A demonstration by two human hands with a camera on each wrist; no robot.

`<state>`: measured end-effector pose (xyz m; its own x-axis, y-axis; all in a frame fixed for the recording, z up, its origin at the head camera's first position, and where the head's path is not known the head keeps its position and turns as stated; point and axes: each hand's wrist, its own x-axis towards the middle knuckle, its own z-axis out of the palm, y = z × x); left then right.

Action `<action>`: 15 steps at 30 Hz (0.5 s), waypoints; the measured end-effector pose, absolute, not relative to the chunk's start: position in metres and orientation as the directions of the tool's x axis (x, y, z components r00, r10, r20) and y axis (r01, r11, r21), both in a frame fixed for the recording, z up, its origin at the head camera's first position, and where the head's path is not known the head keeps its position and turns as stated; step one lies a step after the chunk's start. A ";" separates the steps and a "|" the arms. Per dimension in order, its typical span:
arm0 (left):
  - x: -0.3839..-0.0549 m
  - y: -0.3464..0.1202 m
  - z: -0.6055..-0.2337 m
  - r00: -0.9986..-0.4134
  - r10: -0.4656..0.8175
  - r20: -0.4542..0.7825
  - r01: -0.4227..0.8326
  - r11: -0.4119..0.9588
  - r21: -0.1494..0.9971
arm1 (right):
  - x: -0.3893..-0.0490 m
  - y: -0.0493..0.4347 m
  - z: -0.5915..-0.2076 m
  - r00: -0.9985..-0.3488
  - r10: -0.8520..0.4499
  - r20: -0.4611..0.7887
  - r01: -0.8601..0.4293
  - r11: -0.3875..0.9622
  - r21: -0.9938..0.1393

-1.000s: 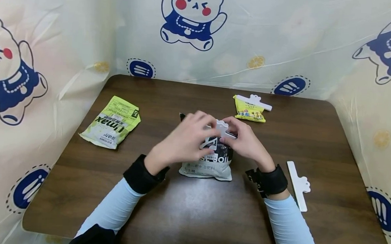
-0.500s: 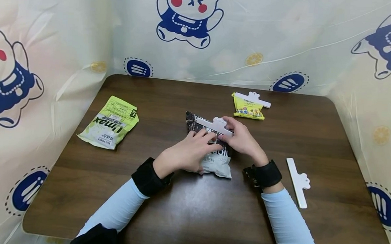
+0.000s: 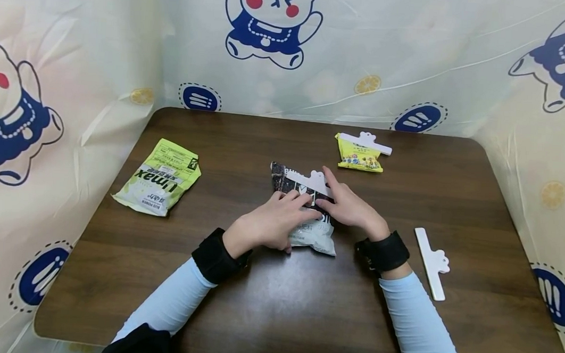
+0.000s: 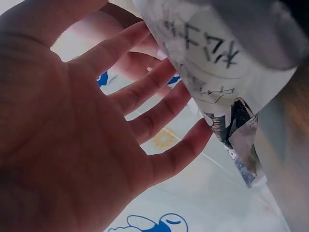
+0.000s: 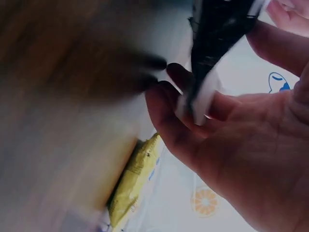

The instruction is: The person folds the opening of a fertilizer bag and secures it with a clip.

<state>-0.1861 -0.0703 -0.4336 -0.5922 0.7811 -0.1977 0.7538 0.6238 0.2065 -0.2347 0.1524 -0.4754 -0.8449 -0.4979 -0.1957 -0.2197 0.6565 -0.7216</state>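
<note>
A black-and-white snack bag (image 3: 315,237) lies at the middle of the table, and a white sealing clip (image 3: 306,181) sits across its far end. My left hand (image 3: 275,219) rests on the bag from the left with its fingers spread. In the left wrist view the fingertips (image 4: 200,129) touch the bag's printed face. On the other side, my right hand (image 3: 355,208) lies along the bag's right edge, fingers fairly straight around the clip's end. Its thumb touches the bag in the right wrist view. Part of the bag is hidden under the left hand.
A small yellow bag (image 3: 358,156) with a white clip (image 3: 367,142) on it lies at the back right. A green-and-white bag (image 3: 160,179) lies to the left. One loose white clip (image 3: 432,264) is on the brown table (image 3: 304,316) at the right.
My left hand has come down onto the bag, uncovering the clip. The right hand's fingers have loosened from the clip's end and straightened.
</note>
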 end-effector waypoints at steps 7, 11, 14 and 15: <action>-0.185 -0.070 -0.436 -0.603 0.766 -0.224 0.745 0.641 0.188 | -0.231 0.161 -0.467 -0.816 -0.535 -0.219 -0.266 0.685 -0.679; -0.186 -0.069 -0.437 -0.614 0.750 -0.245 0.734 0.657 0.172 | -0.229 0.167 -0.461 -0.805 -0.546 -0.232 -0.276 0.691 -0.668; -0.187 -0.069 -0.437 -0.621 0.738 -0.265 0.720 0.670 0.179 | -0.229 0.168 -0.459 -0.803 -0.544 -0.244 -0.275 0.701 -0.659; -0.187 -0.069 -0.437 -0.621 0.736 -0.269 0.718 0.672 0.182 | -0.229 0.168 -0.458 -0.804 -0.541 -0.247 -0.272 0.704 -0.656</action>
<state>-0.1874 -0.0692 -0.4374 -0.6208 0.7363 -0.2692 0.7179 0.6719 0.1820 -0.2287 0.1680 -0.4582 -0.8036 -0.5413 -0.2472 -0.2720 0.7036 -0.6564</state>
